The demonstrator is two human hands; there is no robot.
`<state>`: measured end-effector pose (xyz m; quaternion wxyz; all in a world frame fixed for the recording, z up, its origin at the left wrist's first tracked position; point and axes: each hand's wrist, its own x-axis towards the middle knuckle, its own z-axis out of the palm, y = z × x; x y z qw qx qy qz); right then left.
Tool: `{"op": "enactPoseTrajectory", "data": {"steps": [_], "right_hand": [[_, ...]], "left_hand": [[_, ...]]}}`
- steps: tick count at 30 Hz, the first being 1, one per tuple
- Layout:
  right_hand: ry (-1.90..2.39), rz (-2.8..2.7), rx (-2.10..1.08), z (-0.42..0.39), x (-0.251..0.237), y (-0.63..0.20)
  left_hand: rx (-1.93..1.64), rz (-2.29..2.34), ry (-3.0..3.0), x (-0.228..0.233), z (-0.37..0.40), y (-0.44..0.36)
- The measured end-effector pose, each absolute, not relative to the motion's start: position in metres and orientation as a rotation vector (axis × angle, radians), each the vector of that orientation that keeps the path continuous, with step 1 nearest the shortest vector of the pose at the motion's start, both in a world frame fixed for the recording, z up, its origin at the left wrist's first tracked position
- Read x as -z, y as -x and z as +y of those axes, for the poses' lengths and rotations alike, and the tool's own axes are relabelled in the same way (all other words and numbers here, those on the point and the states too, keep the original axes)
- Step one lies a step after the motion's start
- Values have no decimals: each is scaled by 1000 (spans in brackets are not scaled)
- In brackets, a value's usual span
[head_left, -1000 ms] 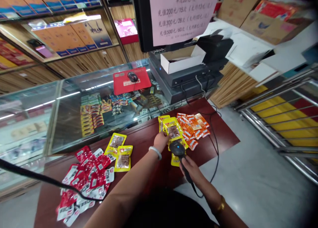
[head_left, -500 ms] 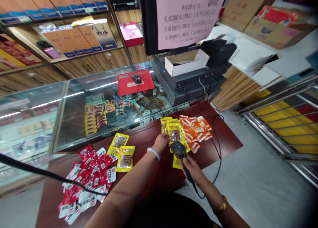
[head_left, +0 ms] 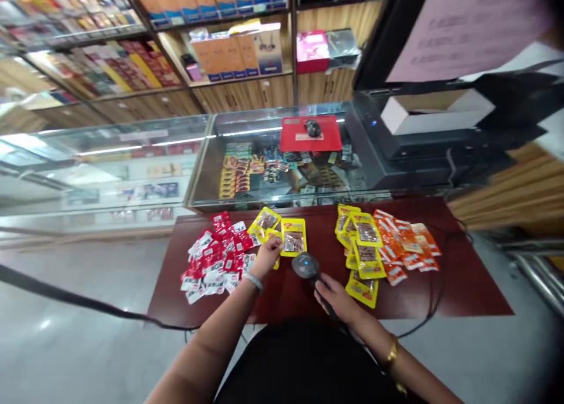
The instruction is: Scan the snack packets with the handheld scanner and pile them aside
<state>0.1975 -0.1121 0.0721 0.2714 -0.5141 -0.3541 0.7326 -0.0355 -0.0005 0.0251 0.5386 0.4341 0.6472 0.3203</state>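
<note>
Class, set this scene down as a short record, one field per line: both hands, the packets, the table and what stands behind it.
Left hand: at the left edge of a yellow packet
Right hand: holds a scanner
Red-and-white packets: piled, table's left
Orange packets: piled, table's right, beside other yellow packets
Table: dark red
Behind: glass case, a red mat and mouse on top

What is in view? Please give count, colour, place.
Table: one, dark red, foreground
Sachets: many, red-white, table left
Pouches: several, yellow, two table groups
Packets: several, orange, table right
Counter: one, clear glass, behind table
Mat: one, red, on counter
Mouse: one, black, on mat
Box: one, white, upper right
Paper: one, pink, upper right
Shelf boxes: several, orange-blue, background
Scanner: one, black, over table
Left hand: one, at pouches
Right hand: one, holding scanner
</note>
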Motion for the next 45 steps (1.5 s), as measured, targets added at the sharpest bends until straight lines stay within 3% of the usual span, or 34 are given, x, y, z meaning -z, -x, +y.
{"op": "enactPoseTrajectory", "data": {"steps": [9,21,32,38,45], "right_hand": [[1210,-1312,-2216,-97,-74,-118],[1236,-1418,-2191,-97,-73,-102],[1284,-1321,-2094,-106,-73,-136],[1388,-1097,-2010,-122,-68,-188],[1510,-814,-1874,-142,-73,-240]], "left_hand": [[-884,1644,-939,-7,-71,137],[-776,1820,-988,-3,-78,155],[-160,2159,-1365,-30,-70,155],[-381,2212,-1591,-34,-57,109],[-412,1456,-1569,-26,-28,-36]]}}
